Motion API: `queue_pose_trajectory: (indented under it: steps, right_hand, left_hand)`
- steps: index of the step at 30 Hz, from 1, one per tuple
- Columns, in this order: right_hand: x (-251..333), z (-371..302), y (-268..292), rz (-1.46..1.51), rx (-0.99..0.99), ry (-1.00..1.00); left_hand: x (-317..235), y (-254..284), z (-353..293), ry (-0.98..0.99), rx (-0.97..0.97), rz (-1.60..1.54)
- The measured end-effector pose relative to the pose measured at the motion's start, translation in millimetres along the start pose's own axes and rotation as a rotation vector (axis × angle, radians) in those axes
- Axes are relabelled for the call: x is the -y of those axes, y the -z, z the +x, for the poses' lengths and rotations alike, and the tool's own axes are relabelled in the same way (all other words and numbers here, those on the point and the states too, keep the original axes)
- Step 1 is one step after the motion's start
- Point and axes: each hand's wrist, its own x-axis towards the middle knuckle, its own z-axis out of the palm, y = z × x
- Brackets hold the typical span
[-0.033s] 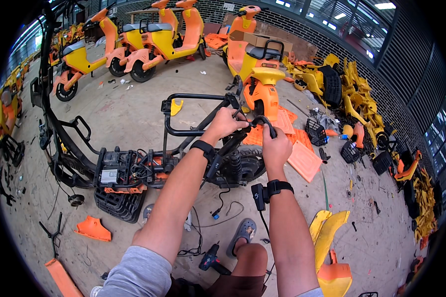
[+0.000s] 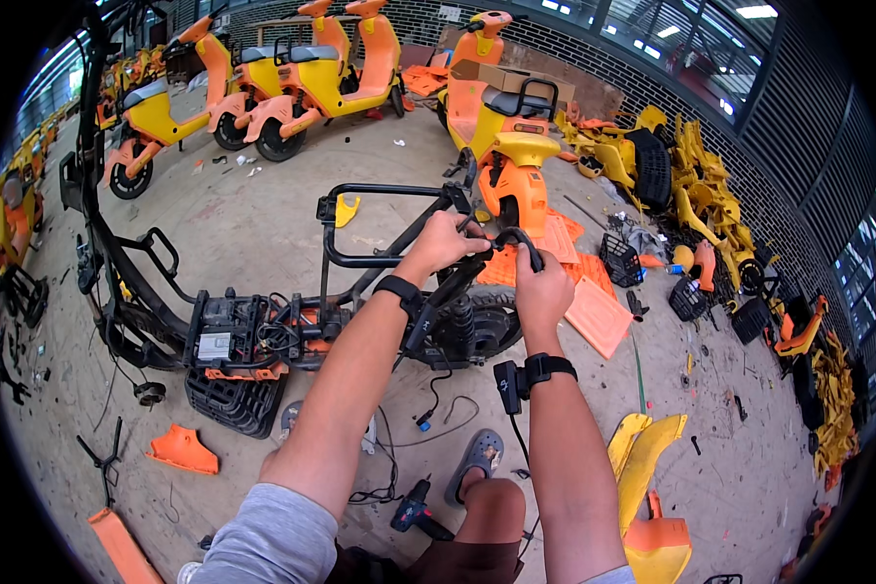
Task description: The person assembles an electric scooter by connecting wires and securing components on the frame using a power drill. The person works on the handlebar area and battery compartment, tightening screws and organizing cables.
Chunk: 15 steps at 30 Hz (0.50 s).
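Note:
A stripped scooter frame (image 2: 380, 263) of black tubing stands before me, with its rear wheel (image 2: 496, 326) and a spring shock absorber (image 2: 462, 326) below my hands. My right hand (image 2: 545, 292) is closed round one end of a thick black curved piece (image 2: 522, 240), which may be a cable or a bent bar. At the rear of the frame, my left hand (image 2: 446, 241) has its fingers pinched together by the other end of that piece. Exactly what lies between the left fingertips is too small to make out.
A cordless drill (image 2: 416, 508) lies by my foot, near loose black cables (image 2: 387, 477). Yellow panels (image 2: 642, 457) and orange panels (image 2: 599, 316) are on the floor. Whole scooters (image 2: 336, 73) stand behind; a heap of yellow body parts (image 2: 696, 185) lines the right wall.

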Motion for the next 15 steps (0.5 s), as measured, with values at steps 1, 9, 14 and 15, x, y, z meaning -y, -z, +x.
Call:
queue_pose_trajectory:
  steps: [1, 9, 14, 15]
  right_hand:
    - [-0.2, 0.1, 0.1, -0.006, 0.006, -0.006]
    - [-3.3, 0.8, 0.2, -0.002, 0.004, -0.008]
    - [2.1, -0.7, -0.8, 0.013, -0.007, -0.003]
    - [2.6, -1.1, -1.2, 0.02, -0.01, 0.0]
  left_hand:
    - [-0.3, -0.5, -0.6, -0.02, -0.012, -0.015]
    - [-7.0, -2.3, -1.5, 0.013, 0.01, 0.023]
    - [-0.2, 2.6, 0.0, 0.048, 0.048, 0.001]
    - [0.3, 3.6, -0.4, 0.043, 0.038, 0.017]
